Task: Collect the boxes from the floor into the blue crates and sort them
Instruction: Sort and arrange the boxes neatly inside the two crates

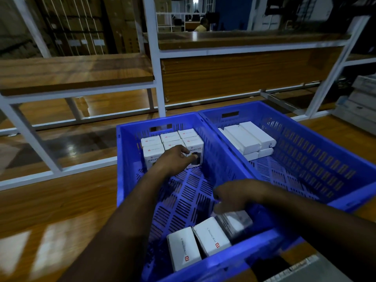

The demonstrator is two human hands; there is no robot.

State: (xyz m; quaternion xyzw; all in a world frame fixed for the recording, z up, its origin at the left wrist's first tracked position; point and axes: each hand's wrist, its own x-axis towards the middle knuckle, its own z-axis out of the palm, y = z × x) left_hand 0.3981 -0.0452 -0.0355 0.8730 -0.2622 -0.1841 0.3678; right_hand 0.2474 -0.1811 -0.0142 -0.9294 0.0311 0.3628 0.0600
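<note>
left hand (176, 158) on HALLEY 30X box (194, 148) | left crate (126, 151)

Dim room: glossy wood floor (61, 200), white-framed racks (156, 82) with wooden shelves (71, 72) from 9 to 2 o'clock, a lit doorway (195, 9) at 12.

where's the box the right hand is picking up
In the head view, the blurred box sits at the near end of the left crate, under the right hand, just right of two white boxes lying there.
</note>
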